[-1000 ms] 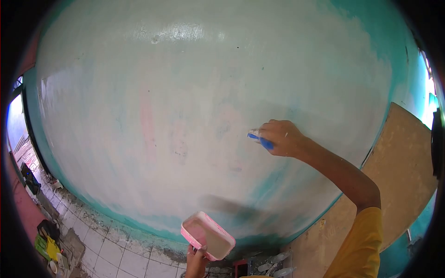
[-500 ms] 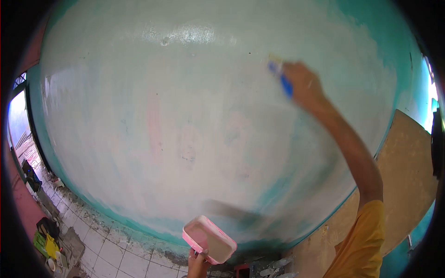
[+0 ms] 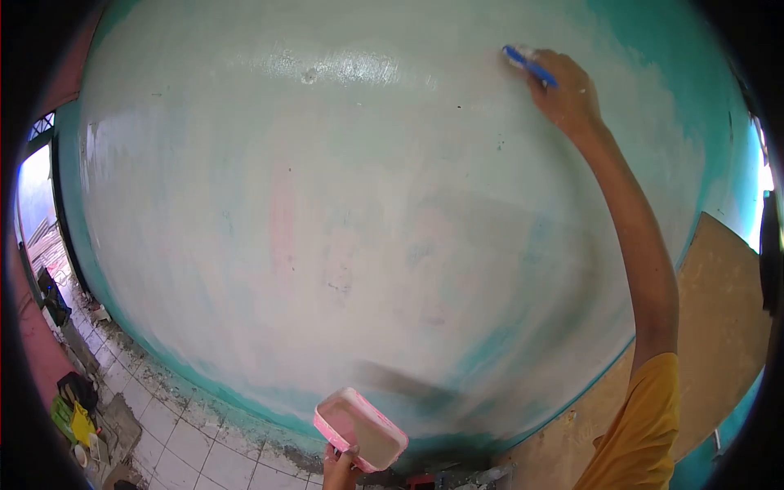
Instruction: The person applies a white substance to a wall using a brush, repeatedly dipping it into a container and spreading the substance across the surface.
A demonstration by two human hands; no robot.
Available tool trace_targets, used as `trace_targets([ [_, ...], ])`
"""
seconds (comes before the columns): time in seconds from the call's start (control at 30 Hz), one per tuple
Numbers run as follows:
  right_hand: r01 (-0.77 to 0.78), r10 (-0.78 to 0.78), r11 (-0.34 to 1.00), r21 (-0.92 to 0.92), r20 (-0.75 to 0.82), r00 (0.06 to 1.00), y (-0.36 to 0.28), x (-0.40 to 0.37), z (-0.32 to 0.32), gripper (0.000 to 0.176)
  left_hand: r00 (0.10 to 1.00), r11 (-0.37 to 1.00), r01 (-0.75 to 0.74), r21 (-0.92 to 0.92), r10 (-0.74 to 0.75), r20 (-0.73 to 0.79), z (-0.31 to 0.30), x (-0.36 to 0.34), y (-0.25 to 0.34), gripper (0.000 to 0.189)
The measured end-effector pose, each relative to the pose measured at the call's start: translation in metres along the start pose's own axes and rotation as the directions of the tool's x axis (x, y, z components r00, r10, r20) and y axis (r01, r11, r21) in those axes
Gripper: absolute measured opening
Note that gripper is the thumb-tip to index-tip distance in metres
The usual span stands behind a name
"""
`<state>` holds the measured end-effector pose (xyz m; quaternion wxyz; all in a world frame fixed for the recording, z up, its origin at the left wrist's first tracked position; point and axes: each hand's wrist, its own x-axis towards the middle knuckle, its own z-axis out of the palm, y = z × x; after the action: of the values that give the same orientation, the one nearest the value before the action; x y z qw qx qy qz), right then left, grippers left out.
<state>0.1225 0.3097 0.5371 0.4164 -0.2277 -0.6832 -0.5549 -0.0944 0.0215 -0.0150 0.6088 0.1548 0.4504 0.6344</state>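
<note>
While the R hand (image 3: 567,94) is raised high toward the upper right of the wall (image 3: 327,204), its fingers (image 3: 563,72) are closed round the blue handle of a brush (image 3: 529,65). The brush's long axis runs diagonally, upper left to lower right. Bristle end is up-left, at or on the wall (blurred, can't tell how firmly); handle end is down-right inside the fist. Arm is stretched nearly straight, w/ a yellow sleeve (image 3: 637,433) at the bottom right.

L hand (image 3: 339,472) sits low at the bottom edge, only partly in view. Its fingers (image 3: 349,453) grip the near end of a pink tray (image 3: 359,429) from below, thumb at the rim. Tray is tilted, open side up, w/ pale paint inside. Its long axis also runs upper left to lower right. It's held in the air in front of the wall's lower part; can't tell if it touches.

Key relation: tray lies well below and left of the brush, far apart. L hand is on the tray, R hand far from it. Bristles point away from the tray.

Wall has a whitish wet coat over most of it, sheen near the top, teal at the edges and bottom, faint pink streaks mid. A brown board (image 3: 719,310) leans to the right. Tiled floor (image 3: 188,445) is below left, w/ clutter (image 3: 73,416) near a doorway (image 3: 33,196). No brand, label or readable writing anywhere.
</note>
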Motion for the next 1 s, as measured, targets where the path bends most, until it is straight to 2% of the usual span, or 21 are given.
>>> trace_targets([
  [0.07,-0.222,0.218,0.972,0.077,0.057,0.974,-0.006,0.015,-0.002,0.023,0.998,0.999,-0.032,0.008,0.031,0.047,-0.004,0.003,-0.005,0.061],
  [0.1,-0.099,0.100,0.994,-0.039,0.018,0.995,-0.014,0.003,0.004,0.017,0.999,0.999,-0.033,0.004,0.033,0.043,-0.007,0.005,-0.006,0.061],
  [0.17,0.039,-0.026,0.998,-0.041,0.290,0.957,-0.051,-0.035,0.015,0.012,0.999,0.995,-0.011,0.102,0.007,0.040,-0.012,0.009,-0.009,0.062],
  [0.23,0.193,-0.262,0.961,0.200,0.419,0.870,-0.102,-0.096,0.019,0.010,1.000,0.998,-0.012,0.054,0.011,0.011,-0.003,0.000,0.000,0.060],
  [0.27,0.208,-0.327,0.941,0.265,0.567,0.756,-0.130,-0.120,0.012,0.012,1.000,1.000,-0.011,0.011,0.012,-0.017,0.001,-0.005,0.004,0.059],
  [0.33,0.148,-0.474,0.852,0.503,0.618,0.627,-0.163,-0.145,-0.008,0.014,0.999,1.000,0.005,-0.004,-0.005,-0.041,0.003,-0.011,0.008,0.056],
  [0.37,0.149,-0.474,0.852,0.503,0.616,0.629,-0.161,-0.146,-0.003,0.014,0.998,1.000,0.017,-0.019,-0.018,-0.061,0.002,-0.012,0.010,0.054],
  [0.4,0.106,-0.422,0.854,0.509,0.561,0.712,-0.154,-0.147,0.007,0.017,0.998,1.000,0.013,-0.020,-0.015,-0.062,-0.008,-0.006,0.001,0.054],
  [0.43,0.065,-0.364,0.852,0.519,0.500,0.786,-0.148,-0.142,0.017,0.022,0.983,0.931,-0.180,0.319,0.180,0.030,-0.026,0.004,-0.015,0.053],
  [0.47,-0.123,-0.217,0.894,0.432,0.656,0.723,-0.139,-0.108,0.008,0.019,0.930,0.717,-0.362,0.596,0.322,0.177,-0.036,0.010,-0.023,0.052],
  [0.53,-0.428,0.147,0.869,0.247,0.698,0.701,-0.119,-0.046,-0.008,0.036,0.941,0.736,-0.337,0.588,0.293,0.173,-0.037,0.013,-0.023,0.050],
  [0.57,-0.339,0.159,0.906,0.254,0.538,0.828,-0.098,-0.030,0.003,0.042,0.950,0.752,-0.310,0.581,0.260,0.170,-0.036,0.014,-0.024,0.048],
  [0.6,-0.311,0.209,0.933,0.184,0.427,0.880,-0.083,-0.008,0.003,0.039,0.951,0.753,-0.308,0.581,0.260,0.168,-0.031,0.013,-0.021,0.048],
  [0.67,-0.085,0.084,0.996,0.003,0.058,0.995,-0.053,0.019,0.019,0.020,0.997,0.990,-0.072,0.124,0.073,0.000,-0.017,0.006,-0.012,0.049],
  [0.7,-0.075,0.075,0.997,0.004,0.037,0.997,-0.050,0.025,0.020,0.015,0.997,0.990,-0.072,0.124,0.073,-0.004,-0.017,0.009,-0.016,0.049],
  [0.73,-0.065,0.065,0.998,0.005,0.016,0.998,-0.050,0.029,0.019,0.012,0.998,0.999,-0.047,0.003,0.047,-0.031,-0.018,0.015,-0.022,0.056],
  [0.77,-0.066,0.066,0.998,0.009,0.016,0.998,-0.055,0.022,0.022,0.012,0.998,0.993,-0.025,-0.118,0.018,-0.053,-0.019,0.017,-0.026,0.065],
  [0.83,0.116,-0.108,0.993,-0.029,0.205,0.973,-0.082,-0.012,0.033,0.013,0.998,0.989,-0.046,-0.143,0.041,-0.038,-0.011,0.009,-0.018,0.065],
  [0.9,0.172,-0.218,0.973,0.152,0.368,0.904,-0.128,-0.067,0.033,0.013,0.998,0.983,-0.067,-0.172,0.064,-0.022,-0.004,0.006,-0.010,0.066],
  [0.93,0.227,-0.333,0.928,0.296,0.384,0.861,-0.147,-0.100,0.034,0.013,0.996,0.993,-0.086,-0.077,0.085,-0.010,-0.003,0.005,-0.006,0.058],
  [1.0,0.143,-0.439,0.849,0.508,0.530,0.725,-0.185,-0.137,0.017,0.014,0.995,0.995,-0.100,0.020,0.100,-0.007,-0.009,0.001,-0.006,0.055],
])
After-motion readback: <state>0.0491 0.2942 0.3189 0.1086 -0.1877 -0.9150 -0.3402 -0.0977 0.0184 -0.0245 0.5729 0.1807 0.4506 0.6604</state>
